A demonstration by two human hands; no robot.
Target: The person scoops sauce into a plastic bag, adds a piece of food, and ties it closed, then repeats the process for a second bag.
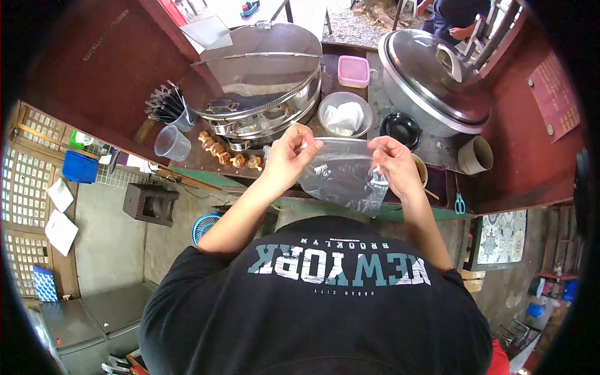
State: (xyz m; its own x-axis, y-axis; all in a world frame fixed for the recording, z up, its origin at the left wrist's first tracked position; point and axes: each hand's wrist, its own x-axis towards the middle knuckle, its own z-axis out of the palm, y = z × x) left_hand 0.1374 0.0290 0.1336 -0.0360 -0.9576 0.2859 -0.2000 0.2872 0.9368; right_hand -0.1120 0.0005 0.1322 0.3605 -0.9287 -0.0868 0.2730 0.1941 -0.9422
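A clear plastic bag is stretched between my two hands in front of my chest, its top edge level and its body hanging down. My left hand pinches one top corner between thumb and fingers. At the opposite corner, my right hand grips the bag the same way. Just beyond the bag stands a clear round tub with something white, like a cloth or thin bag, in it. A black bowl lies past my right hand. Skewered browned balls rest on the counter beyond my left hand.
A large round steamer with a glass lid fills the back left; a big lidded pot stands back right. Around them are a pink-lidded box, plastic cups, a beige cup and hanging blue scissors. Another person is outside.
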